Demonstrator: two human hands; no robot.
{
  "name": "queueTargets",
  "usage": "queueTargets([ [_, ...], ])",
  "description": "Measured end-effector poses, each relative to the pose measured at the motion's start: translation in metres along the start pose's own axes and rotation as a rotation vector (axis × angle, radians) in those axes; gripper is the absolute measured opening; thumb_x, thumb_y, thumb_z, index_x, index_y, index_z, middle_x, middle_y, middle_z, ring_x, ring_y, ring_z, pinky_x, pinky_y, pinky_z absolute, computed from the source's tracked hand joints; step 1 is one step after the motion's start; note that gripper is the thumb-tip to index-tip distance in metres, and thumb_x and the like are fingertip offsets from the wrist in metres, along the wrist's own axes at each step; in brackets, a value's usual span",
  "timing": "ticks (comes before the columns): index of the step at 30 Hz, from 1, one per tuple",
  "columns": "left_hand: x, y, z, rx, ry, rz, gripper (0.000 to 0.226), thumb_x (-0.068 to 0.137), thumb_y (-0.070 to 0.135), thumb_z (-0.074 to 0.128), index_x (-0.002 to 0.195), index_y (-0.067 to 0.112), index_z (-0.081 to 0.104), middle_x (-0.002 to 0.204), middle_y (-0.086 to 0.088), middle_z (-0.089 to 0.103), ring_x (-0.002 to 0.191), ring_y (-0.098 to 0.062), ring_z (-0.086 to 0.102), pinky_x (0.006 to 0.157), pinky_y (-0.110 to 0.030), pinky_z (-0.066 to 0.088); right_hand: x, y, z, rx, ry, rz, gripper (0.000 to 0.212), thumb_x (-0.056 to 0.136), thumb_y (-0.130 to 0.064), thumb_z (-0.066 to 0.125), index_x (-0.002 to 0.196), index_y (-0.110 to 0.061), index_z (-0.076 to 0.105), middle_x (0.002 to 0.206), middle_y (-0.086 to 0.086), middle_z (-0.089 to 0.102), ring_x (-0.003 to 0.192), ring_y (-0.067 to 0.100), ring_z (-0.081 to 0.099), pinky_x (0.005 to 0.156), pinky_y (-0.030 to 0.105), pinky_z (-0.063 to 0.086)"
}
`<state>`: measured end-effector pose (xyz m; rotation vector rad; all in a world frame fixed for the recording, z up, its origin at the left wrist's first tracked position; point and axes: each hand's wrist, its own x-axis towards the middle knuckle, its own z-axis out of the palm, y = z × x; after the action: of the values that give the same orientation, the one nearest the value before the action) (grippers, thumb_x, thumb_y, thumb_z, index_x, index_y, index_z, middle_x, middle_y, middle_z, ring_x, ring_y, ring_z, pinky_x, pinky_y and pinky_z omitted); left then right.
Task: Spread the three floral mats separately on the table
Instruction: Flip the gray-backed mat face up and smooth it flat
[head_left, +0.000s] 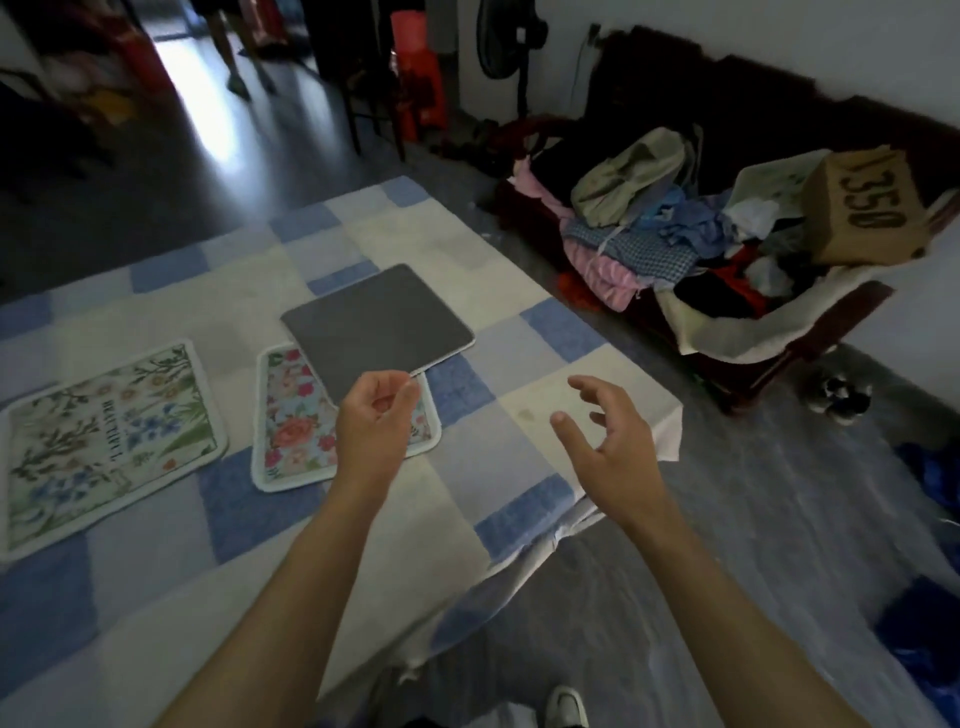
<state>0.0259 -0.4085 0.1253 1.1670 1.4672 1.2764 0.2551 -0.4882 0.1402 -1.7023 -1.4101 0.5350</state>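
Three mats lie on the table's blue and white checked cloth (545, 327). A floral mat printed "BEAUTIFUL" (104, 441) lies flat at the left. To its right is a rose-patterned mat (296, 421). The third mat (379, 322) shows its plain grey underside and overlaps the far right part of the rose mat. My left hand (374, 421) has curled fingers, and its thumb and forefinger pinch the grey mat's near edge. My right hand (608, 436) hovers over the table's right corner with fingers spread and holds nothing.
The table's right edge (670, 410) is close to my right hand. A dark wooden seat piled with clothes (649, 234) and a cardboard box (862, 208) stands at the right. A person's legs (244, 57) and red stools (415, 78) are at the back.
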Motion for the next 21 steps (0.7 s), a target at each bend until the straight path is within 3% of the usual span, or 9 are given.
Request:
queueTargets([
  [7, -0.010, 0.002, 0.038, 0.093, 0.156, 0.013, 0.003, 0.088, 0.024, 0.069, 0.091, 0.025, 0.067, 0.087, 0.007, 0.072, 0.081, -0.006, 0.067, 0.072, -0.025, 0.052, 0.059, 0.034, -0.021, 0.021, -0.153, -0.078, 0.039, 0.092, -0.039, 0.059, 0.129, -0.028, 0.052, 0.132, -0.009, 0.055, 0.118, 0.008, 0.051, 0.104, 0.040, 0.046],
  [12, 0.018, -0.008, 0.036, 0.142, 0.262, -0.029, 0.005, 0.086, 0.028, 0.068, 0.090, 0.027, 0.066, 0.087, 0.005, 0.071, 0.082, -0.013, 0.067, 0.073, -0.035, 0.056, 0.104, 0.042, 0.001, 0.035, -0.292, -0.157, 0.042, 0.091, -0.048, 0.056, 0.130, -0.035, 0.049, 0.137, -0.012, 0.052, 0.122, 0.006, 0.050, 0.105, 0.032, 0.044],
  [15, 0.049, -0.014, 0.049, 0.141, 0.311, -0.031, 0.007, 0.088, 0.023, 0.068, 0.095, 0.020, 0.067, 0.087, 0.003, 0.070, 0.078, -0.009, 0.066, 0.069, -0.033, 0.054, 0.133, 0.051, 0.004, 0.037, -0.331, -0.199, 0.040, 0.092, -0.041, 0.060, 0.130, -0.032, 0.050, 0.134, -0.010, 0.054, 0.122, 0.006, 0.050, 0.104, 0.029, 0.043],
  [18, 0.077, -0.017, 0.074, 0.063, 0.326, -0.062, 0.008, 0.089, 0.019, 0.067, 0.097, 0.016, 0.066, 0.089, -0.001, 0.070, 0.082, -0.016, 0.066, 0.073, -0.036, 0.055, 0.168, 0.056, 0.002, -0.006, -0.353, -0.210, 0.039, 0.092, -0.031, 0.064, 0.129, -0.026, 0.053, 0.130, -0.008, 0.056, 0.121, 0.008, 0.051, 0.104, 0.028, 0.042],
  [21, 0.096, -0.021, 0.095, 0.042, 0.353, -0.068, 0.006, 0.089, 0.017, 0.068, 0.095, 0.018, 0.067, 0.086, 0.005, 0.070, 0.075, -0.001, 0.064, 0.070, -0.024, 0.049, 0.206, 0.053, 0.002, -0.037, -0.346, -0.270, 0.038, 0.091, -0.023, 0.066, 0.127, -0.016, 0.055, 0.126, -0.005, 0.058, 0.119, 0.013, 0.053, 0.103, 0.030, 0.043],
])
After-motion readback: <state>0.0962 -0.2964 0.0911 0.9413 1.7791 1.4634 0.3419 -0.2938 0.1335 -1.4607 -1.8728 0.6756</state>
